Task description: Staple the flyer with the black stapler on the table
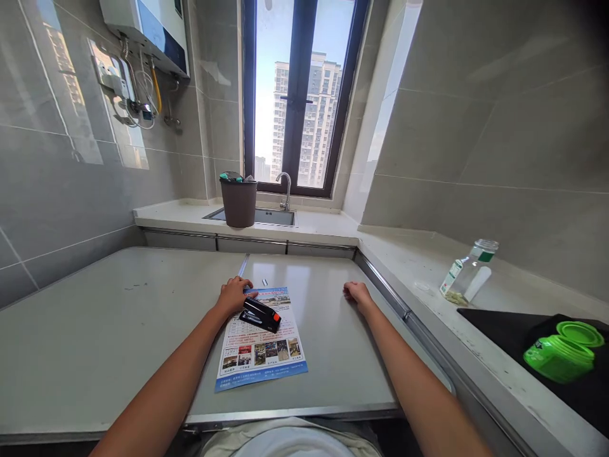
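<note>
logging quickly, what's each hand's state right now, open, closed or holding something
Left hand: at the flyer's upper left corner, near the stapler; whether it grips cannot be told.
Right hand: curled closed, nothing visible in it.

pale table [333, 355]: printed flyer [266, 346] lying flat, two small strips [266, 282] just beyond.

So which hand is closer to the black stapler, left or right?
Left. The left hand is at the top of the flyer, close beside the stapler; the right hand is farther away, off to the right.
</note>
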`<state>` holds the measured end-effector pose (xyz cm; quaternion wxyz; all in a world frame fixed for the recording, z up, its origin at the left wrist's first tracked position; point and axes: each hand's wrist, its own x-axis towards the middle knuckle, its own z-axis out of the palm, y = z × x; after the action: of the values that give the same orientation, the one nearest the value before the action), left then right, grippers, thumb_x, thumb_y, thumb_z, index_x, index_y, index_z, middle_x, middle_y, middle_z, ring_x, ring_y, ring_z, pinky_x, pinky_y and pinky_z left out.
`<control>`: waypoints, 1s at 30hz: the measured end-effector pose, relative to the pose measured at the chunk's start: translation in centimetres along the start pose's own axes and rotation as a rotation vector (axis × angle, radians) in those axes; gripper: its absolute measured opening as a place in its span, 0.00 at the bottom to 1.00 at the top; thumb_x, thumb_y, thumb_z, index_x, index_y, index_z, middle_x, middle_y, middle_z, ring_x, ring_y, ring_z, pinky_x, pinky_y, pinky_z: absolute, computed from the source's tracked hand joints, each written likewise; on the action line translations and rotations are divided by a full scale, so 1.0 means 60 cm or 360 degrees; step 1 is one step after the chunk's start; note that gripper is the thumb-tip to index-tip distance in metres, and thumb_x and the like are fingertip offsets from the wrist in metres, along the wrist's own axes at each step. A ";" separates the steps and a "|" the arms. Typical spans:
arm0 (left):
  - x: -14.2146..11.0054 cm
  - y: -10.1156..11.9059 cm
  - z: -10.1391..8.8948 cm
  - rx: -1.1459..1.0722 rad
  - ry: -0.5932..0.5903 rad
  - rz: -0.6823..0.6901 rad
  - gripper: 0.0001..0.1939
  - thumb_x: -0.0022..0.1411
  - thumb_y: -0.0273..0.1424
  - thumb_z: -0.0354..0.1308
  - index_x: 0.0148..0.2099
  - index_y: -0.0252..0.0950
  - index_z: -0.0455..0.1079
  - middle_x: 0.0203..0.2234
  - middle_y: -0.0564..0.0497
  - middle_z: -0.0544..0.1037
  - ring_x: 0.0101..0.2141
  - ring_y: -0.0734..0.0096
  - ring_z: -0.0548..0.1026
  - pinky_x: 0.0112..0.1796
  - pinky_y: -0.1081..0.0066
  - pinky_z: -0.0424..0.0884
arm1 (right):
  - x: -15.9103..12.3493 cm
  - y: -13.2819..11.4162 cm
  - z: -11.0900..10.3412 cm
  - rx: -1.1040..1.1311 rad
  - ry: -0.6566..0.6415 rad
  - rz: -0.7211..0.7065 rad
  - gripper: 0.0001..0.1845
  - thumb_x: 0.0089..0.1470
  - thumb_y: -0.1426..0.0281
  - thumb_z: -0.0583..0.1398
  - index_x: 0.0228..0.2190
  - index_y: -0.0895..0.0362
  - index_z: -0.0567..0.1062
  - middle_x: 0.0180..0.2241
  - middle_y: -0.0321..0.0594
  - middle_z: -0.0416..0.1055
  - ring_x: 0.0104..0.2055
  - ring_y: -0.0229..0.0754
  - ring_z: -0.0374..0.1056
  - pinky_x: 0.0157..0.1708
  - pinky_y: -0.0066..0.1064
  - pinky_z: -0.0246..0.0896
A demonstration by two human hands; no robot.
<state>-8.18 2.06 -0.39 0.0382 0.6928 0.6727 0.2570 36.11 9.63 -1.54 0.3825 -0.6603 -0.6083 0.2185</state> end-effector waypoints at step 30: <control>-0.012 0.033 0.003 0.0220 -0.0067 0.0021 0.19 0.65 0.48 0.57 0.51 0.43 0.75 0.51 0.40 0.75 0.53 0.46 0.69 0.49 0.52 0.61 | -0.008 0.014 -0.002 -0.0327 0.0082 -0.0272 0.09 0.55 0.73 0.59 0.30 0.56 0.80 0.32 0.40 0.79 0.35 0.42 0.72 0.34 0.27 0.56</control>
<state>-6.25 1.26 0.02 0.0026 0.7035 0.6833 0.1955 36.65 9.19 -2.22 0.3456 -0.6472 -0.6714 0.1048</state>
